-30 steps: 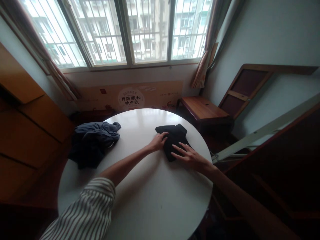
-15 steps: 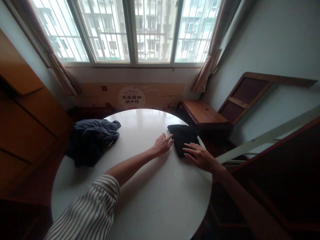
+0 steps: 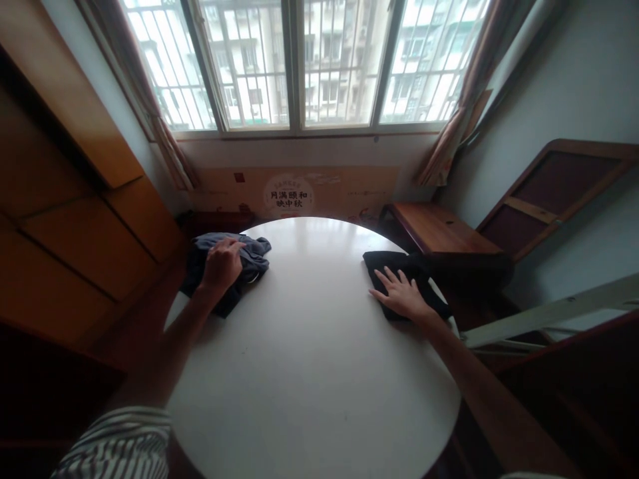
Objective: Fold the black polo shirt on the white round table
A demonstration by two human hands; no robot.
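You're at a round white tabletop point(image 3: 309, 372) below a barred window point(image 3: 294, 66), with a wooden bench point(image 3: 434, 226) to the right and a board point(image 3: 288, 196) reading 月满颐和映中秋 under the sill. Your left hand point(image 3: 222, 266) has moved across from the black folded garment point(image 3: 382, 263) and now rests, fingers curled, on the crumpled blue-grey garment point(image 3: 257, 256) at the tabletop's left edge; your right hand point(image 3: 399, 297) lies with fingers spread on the black garment, at the right edge.

On my remote feed: a glossy white desk point(image 3: 309, 346) beneath matt black cloth point(image 3: 394, 263) and creased blue-grey cloth point(image 3: 255, 256) — beside it, a smooth varnished wooden bench point(image 3: 434, 226) and, behind, a printed card panel point(image 3: 319, 193).
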